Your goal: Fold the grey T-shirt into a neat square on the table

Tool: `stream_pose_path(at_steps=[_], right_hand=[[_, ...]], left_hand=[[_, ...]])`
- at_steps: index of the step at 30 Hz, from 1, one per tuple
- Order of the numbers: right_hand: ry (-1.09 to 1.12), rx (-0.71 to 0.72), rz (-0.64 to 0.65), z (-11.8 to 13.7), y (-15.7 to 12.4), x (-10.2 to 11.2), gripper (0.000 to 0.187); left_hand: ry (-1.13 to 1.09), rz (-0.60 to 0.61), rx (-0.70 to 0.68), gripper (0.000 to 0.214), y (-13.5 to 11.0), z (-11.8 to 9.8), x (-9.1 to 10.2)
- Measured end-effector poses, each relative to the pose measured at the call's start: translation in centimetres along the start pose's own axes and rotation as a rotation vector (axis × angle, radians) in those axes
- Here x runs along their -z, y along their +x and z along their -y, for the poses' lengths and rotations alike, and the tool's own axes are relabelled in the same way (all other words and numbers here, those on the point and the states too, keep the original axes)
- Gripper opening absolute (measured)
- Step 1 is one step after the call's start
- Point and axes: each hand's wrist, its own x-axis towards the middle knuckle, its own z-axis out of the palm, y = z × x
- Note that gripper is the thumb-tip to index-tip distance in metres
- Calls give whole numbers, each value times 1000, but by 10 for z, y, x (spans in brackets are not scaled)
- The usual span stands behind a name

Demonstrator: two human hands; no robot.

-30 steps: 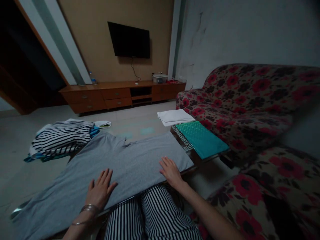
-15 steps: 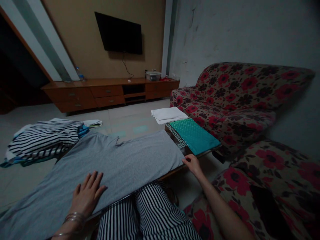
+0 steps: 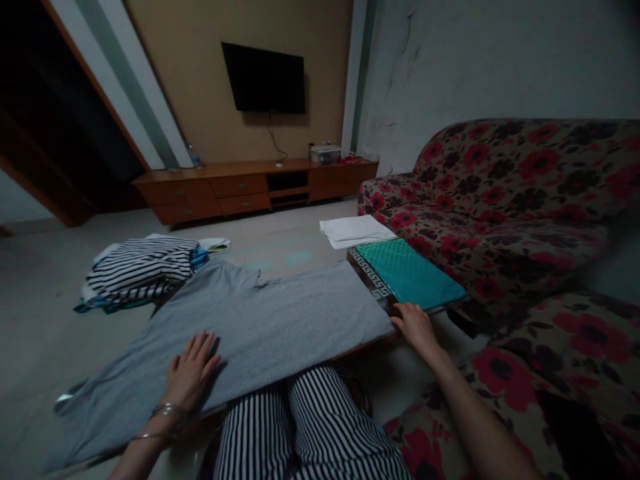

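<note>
Gray knit T-shirt [image 3: 260,327], apparently light and limp, best taken by its edge; left hand [image 3: 191,371] open, flat at 7 o'clock; right hand [image 3: 415,328] half-curled at 3 o'clock, grip unclear.

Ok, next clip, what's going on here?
A seated person in striped trousers is handling a grey T-shirt laid flat across a low table. The left hand, with bangles at the wrist, lies flat on the shirt. The right hand is at the table's edge, by the shirt's corner and near a teal mat. A striped clothes pile lies to the left, and a folded white cloth lies beyond the mat.
</note>
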Motion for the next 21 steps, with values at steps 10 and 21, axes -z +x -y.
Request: stream_pose_path(at_steps=[10, 21], right_hand=[[98, 446, 12, 63, 47, -64, 43], [14, 577, -20, 138, 115, -112, 44]], left_hand=[[-42, 48, -105, 60, -11, -29, 7], [-94, 5, 49, 61, 32, 18, 11]])
